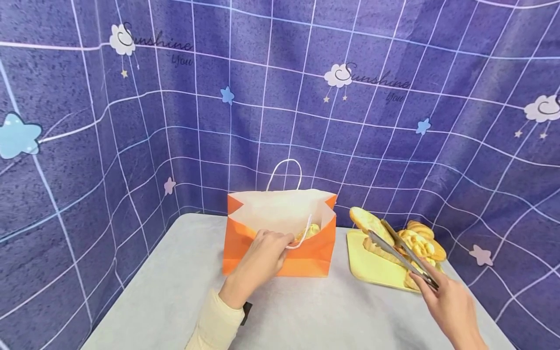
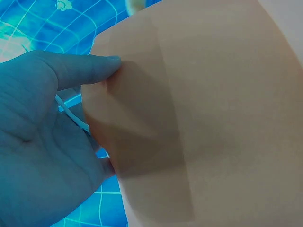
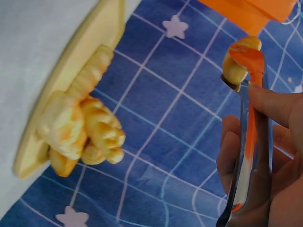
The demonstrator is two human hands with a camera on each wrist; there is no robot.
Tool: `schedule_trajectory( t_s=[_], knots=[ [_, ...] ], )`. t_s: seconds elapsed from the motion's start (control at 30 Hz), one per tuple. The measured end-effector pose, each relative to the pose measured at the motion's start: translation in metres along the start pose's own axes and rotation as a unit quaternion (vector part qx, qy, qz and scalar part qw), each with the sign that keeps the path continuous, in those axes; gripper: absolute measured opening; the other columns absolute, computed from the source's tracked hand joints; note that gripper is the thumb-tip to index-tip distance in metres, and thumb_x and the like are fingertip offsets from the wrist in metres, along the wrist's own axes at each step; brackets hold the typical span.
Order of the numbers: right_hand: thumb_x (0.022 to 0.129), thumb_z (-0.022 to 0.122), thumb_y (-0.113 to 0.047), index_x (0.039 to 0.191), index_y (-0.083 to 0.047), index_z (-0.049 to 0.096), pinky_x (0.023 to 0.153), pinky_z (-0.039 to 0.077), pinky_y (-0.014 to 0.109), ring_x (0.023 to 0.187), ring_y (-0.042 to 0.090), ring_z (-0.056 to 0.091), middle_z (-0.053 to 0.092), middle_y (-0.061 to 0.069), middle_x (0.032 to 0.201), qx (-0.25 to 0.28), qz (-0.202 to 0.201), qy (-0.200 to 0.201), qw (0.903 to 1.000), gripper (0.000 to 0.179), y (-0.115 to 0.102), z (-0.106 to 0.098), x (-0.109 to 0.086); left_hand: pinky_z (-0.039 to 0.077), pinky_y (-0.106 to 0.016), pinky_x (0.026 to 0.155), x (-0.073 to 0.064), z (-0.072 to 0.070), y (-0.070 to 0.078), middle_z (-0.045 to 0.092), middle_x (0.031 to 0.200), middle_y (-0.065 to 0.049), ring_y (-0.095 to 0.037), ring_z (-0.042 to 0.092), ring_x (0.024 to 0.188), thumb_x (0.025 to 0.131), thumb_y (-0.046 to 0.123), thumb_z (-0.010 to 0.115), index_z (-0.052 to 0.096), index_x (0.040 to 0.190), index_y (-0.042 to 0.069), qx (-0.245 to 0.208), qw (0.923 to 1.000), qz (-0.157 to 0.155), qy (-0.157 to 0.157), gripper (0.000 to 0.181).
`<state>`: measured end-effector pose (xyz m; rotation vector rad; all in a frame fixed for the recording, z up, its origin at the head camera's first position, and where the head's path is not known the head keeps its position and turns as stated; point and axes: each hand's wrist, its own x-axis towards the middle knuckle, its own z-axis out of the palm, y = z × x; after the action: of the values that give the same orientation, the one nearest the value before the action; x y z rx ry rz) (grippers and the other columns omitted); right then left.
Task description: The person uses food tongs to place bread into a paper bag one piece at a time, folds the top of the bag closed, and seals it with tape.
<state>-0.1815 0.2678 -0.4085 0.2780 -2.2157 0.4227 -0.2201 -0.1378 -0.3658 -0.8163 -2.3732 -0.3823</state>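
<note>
From where I stand, a purple gridded curtain [image 1: 262, 121] hangs past both hands' fingers, behind the grey table [image 1: 175, 277]. The orange paper bag [image 1: 306, 266] stands right at the left hand [image 1: 260, 257], whose thumb and fingers pinch its near rim; its pale mouth opens just beyond those fingertips. Past the fingers of the right hand [image 1: 452, 301], slightly to their left, lies the yellow tray [image 1: 367, 272], piled with other breads [image 1: 420, 243]. The right fingers curl round the metal tongs [image 3: 258, 189], whose tips point forward and left, pressed onto a long piece of bread [image 1: 369, 223]. That bread sits ahead and to the left of the right fingers, over the tray's far left part, and well to the right of the left fingers, so the right hand is nearer. The next move seems to turn on its line to the bag: its long axis slants, the far end aiming up and leftward from the right fingers, with the mouth further left. It looks smooth and pale yellow, browned along the edge, rounded at the tip. I can't tell how firmly it is squeezed.
</note>
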Motion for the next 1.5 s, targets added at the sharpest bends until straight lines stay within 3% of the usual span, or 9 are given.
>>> schedule_trajectory(
  t_s=[0.33,0.63,0.83,1.17,1.5],
  knots=[
    [0.071,0.085,-0.01,0.121,-0.011,0.072,0.044,0.029,0.038,0.048,0.007,0.032,0.039,-0.009,0.053,0.007,-0.038,0.044,0.9983,0.052,-0.017,-0.015,0.018,0.042,-0.035,0.077,0.001,-0.001,-0.001,0.044,0.063,0.011,-0.013,0.057,0.067,0.082,-0.003,0.069,0.064,0.089,0.015,0.001,1.0,-0.001,0.0,0.02],
    [0.068,0.086,-0.008,0.123,-0.012,0.071,0.049,0.036,0.03,0.052,0.004,0.041,0.062,0.002,0.064,0.024,-0.057,0.072,0.9955,0.057,-0.036,-0.018,0.026,0.043,-0.037,0.078,-0.001,0.002,-0.002,0.043,0.062,0.011,-0.013,0.054,0.064,0.081,-0.003,0.069,0.063,0.087,0.015,-0.003,1.0,-0.001,-0.001,0.02],
    [0.069,0.086,-0.007,0.124,-0.013,0.071,0.05,0.037,0.027,0.054,0.002,0.046,0.067,0.004,0.069,0.039,-0.063,0.077,0.9942,0.058,-0.045,-0.019,0.032,0.044,-0.037,0.079,0.0,0.002,-0.002,0.046,0.063,0.01,-0.013,0.056,0.066,0.083,-0.002,0.07,0.064,0.089,0.014,-0.009,0.9999,-0.008,-0.005,0.018],
    [0.068,0.087,-0.007,0.128,-0.015,0.069,0.053,0.038,0.028,0.06,0.015,0.052,0.069,0.004,0.077,0.05,-0.076,0.079,0.9927,0.064,-0.058,-0.019,0.037,0.044,-0.036,0.08,0.001,0.0,-0.001,0.048,0.064,0.011,-0.012,0.057,0.066,0.083,-0.001,0.069,0.065,0.092,0.015,-0.004,1.0,-0.005,-0.004,0.019],
    [0.072,0.086,-0.007,0.125,-0.01,0.07,0.058,0.043,0.023,0.062,0.015,0.059,0.074,0.008,0.088,0.07,-0.092,0.074,0.9906,0.056,-0.074,-0.013,0.044,0.043,-0.035,0.078,0.0,0.0,0.0,0.048,0.065,0.011,-0.011,0.054,0.064,0.084,0.001,0.069,0.065,0.092,0.016,0.001,1.0,-0.005,-0.007,0.018]
  ],
)
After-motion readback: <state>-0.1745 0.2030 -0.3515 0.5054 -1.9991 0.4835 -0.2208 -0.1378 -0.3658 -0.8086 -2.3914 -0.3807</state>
